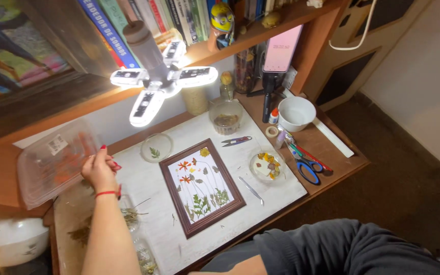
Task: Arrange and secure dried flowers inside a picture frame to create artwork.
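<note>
Head view: left hand point(99, 170) grips clear plastic box point(52, 162) of orange petals.

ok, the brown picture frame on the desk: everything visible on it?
The brown wooden rectangular picture frame lies flat on the white desk mat, turned slightly askew. Its white backing holds pressed flowers: orange blooms and one yellow bloom near the top, thin stems, green leaves at the bottom. Nothing touches it; the left hand is well to its left, at the clear plastic box. The metal tweezers lie just right.
</note>
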